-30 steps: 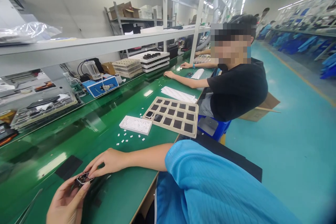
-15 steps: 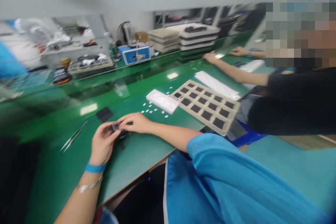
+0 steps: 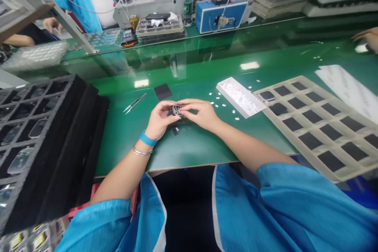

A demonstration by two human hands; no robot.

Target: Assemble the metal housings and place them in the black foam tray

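Small dark device with a pale metallic rim, held in front of me just above a green tabletop, near the middle of the view. My left hand has it from the left, thumb below and fingers above, curled in close around its edge. My right hand comes in from the other side, thumb and forefinger drawn nearly together, their tips at the device's right edge; I cannot tell whether they pinch it or only press against it. On my left wrist are a blue band and, below it, a silver bracelet.

Just below the device on the tabletop is a small dark piece. Beyond my left hand lie metal tweezers, pointing down to the left, and near them a flat black square. To the right of my right hand, a shallow white box sits at a slant with small white bits inside, and more white pieces are scattered beside it. Next to the box's right end, a cream tray has rows of dark-bottomed pockets. At far left stands a stack of black foam trays with compartments. A co-worker's hand reaches in at the upper right edge.
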